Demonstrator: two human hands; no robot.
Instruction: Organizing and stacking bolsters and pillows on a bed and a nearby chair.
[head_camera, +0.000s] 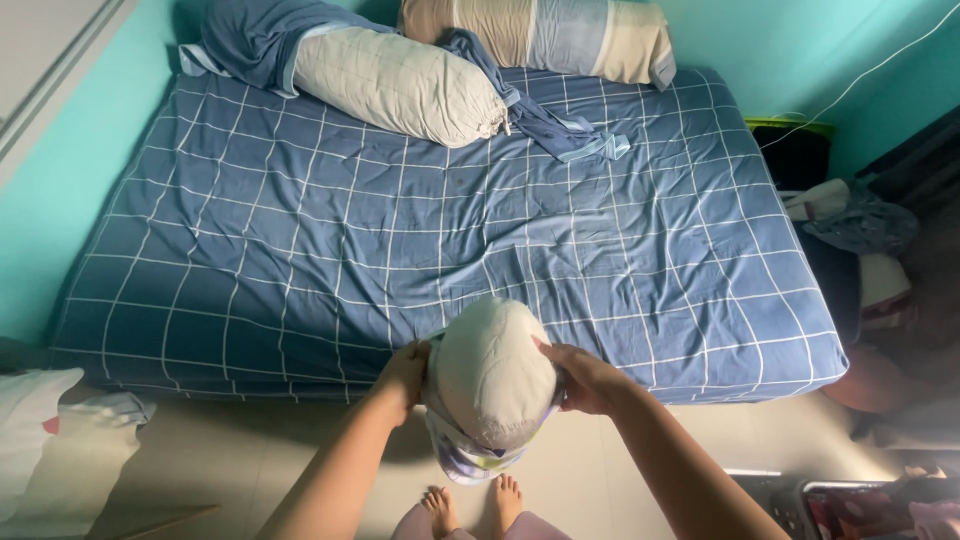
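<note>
Both hands grip a pale bolster pillow held upright above the floor at the bed's foot: left hand and right hand clasp its sides, apparently over a patterned pillowcase bunched around its lower end.

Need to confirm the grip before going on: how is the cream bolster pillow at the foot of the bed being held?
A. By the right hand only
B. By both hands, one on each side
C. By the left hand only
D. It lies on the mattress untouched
B: the left hand and the right hand press against opposite sides of the bolster pillow, whose lower end sits in a patterned pillowcase, above the floor in front of the bed.
</note>
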